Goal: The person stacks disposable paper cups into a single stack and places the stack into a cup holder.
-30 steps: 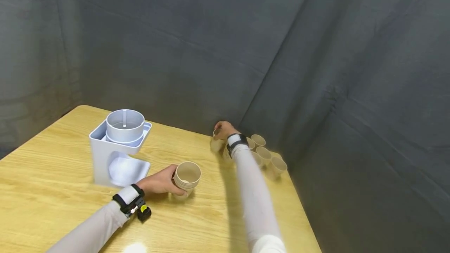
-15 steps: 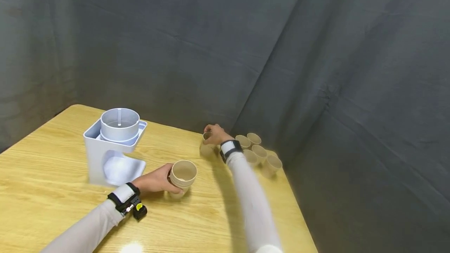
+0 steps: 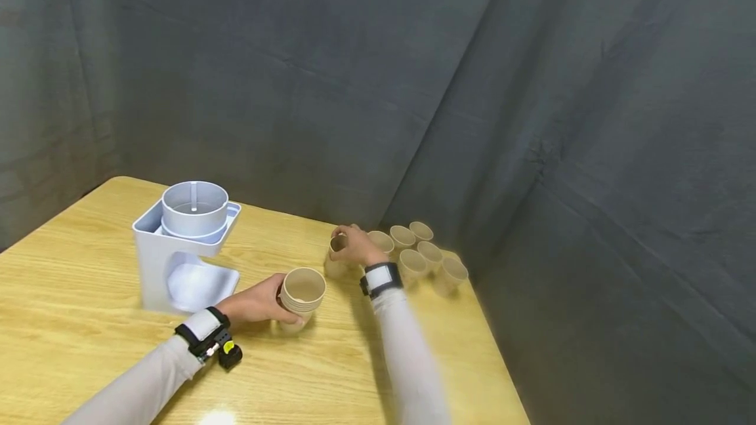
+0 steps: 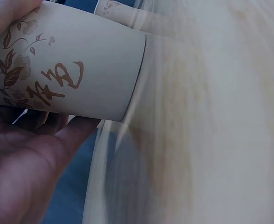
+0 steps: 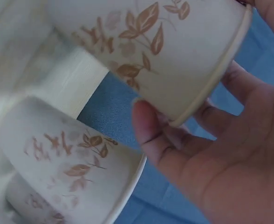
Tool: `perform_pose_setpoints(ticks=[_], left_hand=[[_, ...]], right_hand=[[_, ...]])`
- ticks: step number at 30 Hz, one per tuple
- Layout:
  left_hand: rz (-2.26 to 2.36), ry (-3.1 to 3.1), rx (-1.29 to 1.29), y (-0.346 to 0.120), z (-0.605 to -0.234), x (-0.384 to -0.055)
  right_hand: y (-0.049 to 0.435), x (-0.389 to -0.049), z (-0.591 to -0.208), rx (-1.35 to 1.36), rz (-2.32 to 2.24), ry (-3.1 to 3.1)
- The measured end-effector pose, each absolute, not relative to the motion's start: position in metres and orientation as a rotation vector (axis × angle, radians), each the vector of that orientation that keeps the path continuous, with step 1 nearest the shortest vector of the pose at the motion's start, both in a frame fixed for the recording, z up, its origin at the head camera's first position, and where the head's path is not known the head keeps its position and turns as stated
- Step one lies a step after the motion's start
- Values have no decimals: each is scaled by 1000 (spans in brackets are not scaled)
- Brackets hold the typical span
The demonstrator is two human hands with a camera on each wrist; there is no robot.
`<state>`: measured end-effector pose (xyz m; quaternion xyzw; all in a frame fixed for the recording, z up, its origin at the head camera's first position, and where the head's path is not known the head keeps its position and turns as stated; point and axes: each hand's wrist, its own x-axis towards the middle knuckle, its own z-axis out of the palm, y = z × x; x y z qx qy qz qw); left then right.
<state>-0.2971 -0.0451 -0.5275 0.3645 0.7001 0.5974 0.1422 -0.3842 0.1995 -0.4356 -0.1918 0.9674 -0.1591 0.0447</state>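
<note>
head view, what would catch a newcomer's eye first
Probably the white device at left on the table, with its round tub on top. Next, the cup stack the left hand grips near the middle, and the cup the right hand holds beside the cups clustered at right.

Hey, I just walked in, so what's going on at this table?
Someone is handling paper cups with both bare hands. Their left hand grips a nested stack of cups, while their right hand holds another cup near its rim, farther back on the table. More cups stand upright in a group to the right of that hand. A white device with a round container on top stands at the left.
</note>
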Motion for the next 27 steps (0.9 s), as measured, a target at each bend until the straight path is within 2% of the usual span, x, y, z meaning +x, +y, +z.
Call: perform_pose_setpoints(ticks=[10, 27], left_hand=[[1727, 2010, 1043, -46, -526, -295], [1723, 2004, 1017, -47, -524, -296]], right_hand=[[209, -349, -448, -626, -661, 2968], [211, -308, -397, -709, -773, 2910]])
